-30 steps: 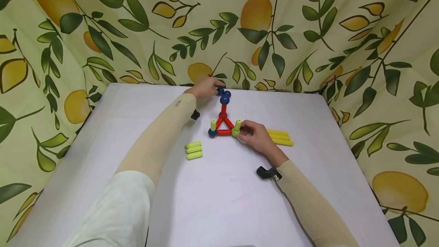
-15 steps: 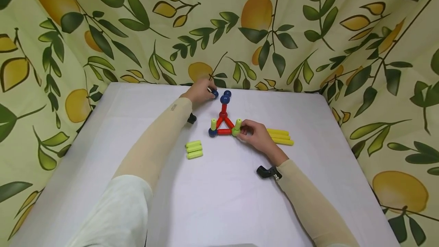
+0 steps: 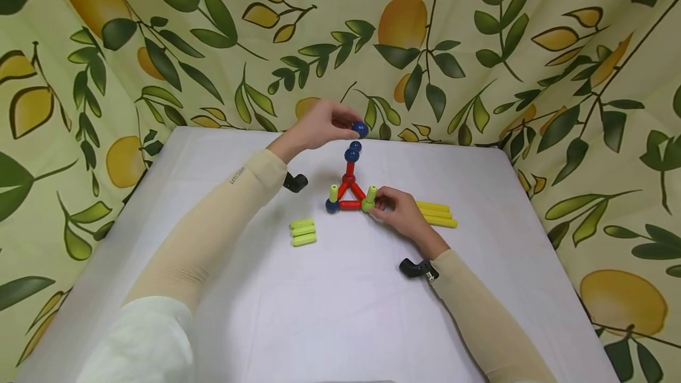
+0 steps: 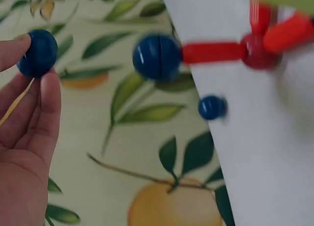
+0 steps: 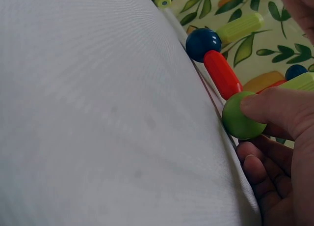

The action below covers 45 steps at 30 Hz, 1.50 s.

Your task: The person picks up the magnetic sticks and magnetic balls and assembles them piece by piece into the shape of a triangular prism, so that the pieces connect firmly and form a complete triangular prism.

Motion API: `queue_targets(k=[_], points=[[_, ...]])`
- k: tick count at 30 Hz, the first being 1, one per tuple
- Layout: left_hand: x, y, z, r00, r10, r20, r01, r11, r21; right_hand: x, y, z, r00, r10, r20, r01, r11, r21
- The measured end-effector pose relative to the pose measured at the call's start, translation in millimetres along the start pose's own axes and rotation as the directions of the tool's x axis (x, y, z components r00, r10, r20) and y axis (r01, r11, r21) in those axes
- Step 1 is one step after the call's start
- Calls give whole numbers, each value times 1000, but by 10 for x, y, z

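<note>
My left hand (image 3: 323,125) is raised near the far edge of the table, pinching a blue ball (image 3: 360,129) between thumb and fingertips. Below it stands a frame of red rods (image 3: 350,205) joined in a triangle, with a blue ball (image 3: 332,206) and a green ball (image 3: 367,205) at the front corners and a red ball (image 3: 348,179) at the back. Short light-green rods (image 3: 334,193) rise from both front balls. From the red ball a red rod goes up to another blue ball (image 4: 157,56). My right hand (image 3: 402,215) grips the green ball.
A loose blue ball (image 4: 211,107) lies on the white table behind the frame. Several short light-green rods (image 3: 304,231) lie left of the frame. Long yellow rods (image 3: 437,214) rest beyond my right hand. A leaf-patterned curtain (image 3: 298,52) hangs at the table's far edge.
My left hand has picked up a blue ball from the far side of the table, then lifted it and moved it right. My right hand has stayed on the green ball.
</note>
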State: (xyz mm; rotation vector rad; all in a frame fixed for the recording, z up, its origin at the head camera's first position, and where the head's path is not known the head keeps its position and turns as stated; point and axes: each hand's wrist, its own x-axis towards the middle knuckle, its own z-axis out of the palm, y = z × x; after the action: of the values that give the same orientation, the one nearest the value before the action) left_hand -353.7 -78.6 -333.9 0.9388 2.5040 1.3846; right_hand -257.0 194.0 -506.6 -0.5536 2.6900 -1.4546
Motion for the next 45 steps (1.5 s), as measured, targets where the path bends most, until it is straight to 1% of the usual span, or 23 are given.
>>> queue_targets(k=[2, 5, 8, 10, 16, 21, 23, 27, 30, 34, 36, 38, 41, 43, 45], points=[[-57, 88, 107, 998, 35, 43, -36, 999, 9, 0, 2, -1, 1000, 0, 5, 0, 1000, -1], [-125, 161, 267, 993, 64, 100, -68, 997, 34, 0, 5, -7, 1000, -7, 7, 7, 1000, -3], [-163, 183, 415, 984, 71, 163, -81, 995, 53, 0, 4, -15, 1000, -19, 4, 19, 1000, -7], [-174, 174, 501, 979, 69, 191, -84, 994, 72, 1, 5, -20, 1000, -23, -1, 23, 1000, -10], [-183, 124, 680, 972, 51, 229, -82, 988, 130, 1, 20, -25, 999, -32, -4, 32, 999, -7], [-188, 88, 762, 967, 54, 248, -98, 980, 171, -11, 35, -21, 999, -39, -16, 39, 999, 6], [-198, 67, 782, 966, 43, 256, -93, 978, 186, -12, 44, -15, 999, -37, -15, 37, 999, 5], [-216, 31, 805, 965, 30, 262, -87, 974, 210, -7, 50, -9, 999, -42, -11, 42, 999, 5], [-216, 33, 807, 964, 36, 262, -94, 972, 214, -2, 48, -10, 999, -43, -14, 43, 999, 8], [-212, 51, 799, 960, 45, 276, -109, 969, 221, -12, 47, -11, 999, -39, -12, 39, 999, 12], [-209, 64, 780, 958, 51, 283, -118, 967, 226, -16, 50, -9, 999, -41, -12, 41, 999, 16], [-204, 73, 740, 959, 63, 276, -128, 966, 225, -16, 50, -8, 999, -44, -13, 44, 999, 15], [-183, 88, 618, 971, 70, 230, -119, 972, 205, -10, 42, -7, 999, -47, -11, 47, 999, 11], [-156, 86, 497, 984, 64, 167, -93, 980, 174, -4, 32, -7, 999, -48, -11, 48, 999, 8], [-112, 55, 361, 995, 46, 86, -58, 989, 137, 4, 27, -5, 999, -47, -9, 47, 999, 9]])
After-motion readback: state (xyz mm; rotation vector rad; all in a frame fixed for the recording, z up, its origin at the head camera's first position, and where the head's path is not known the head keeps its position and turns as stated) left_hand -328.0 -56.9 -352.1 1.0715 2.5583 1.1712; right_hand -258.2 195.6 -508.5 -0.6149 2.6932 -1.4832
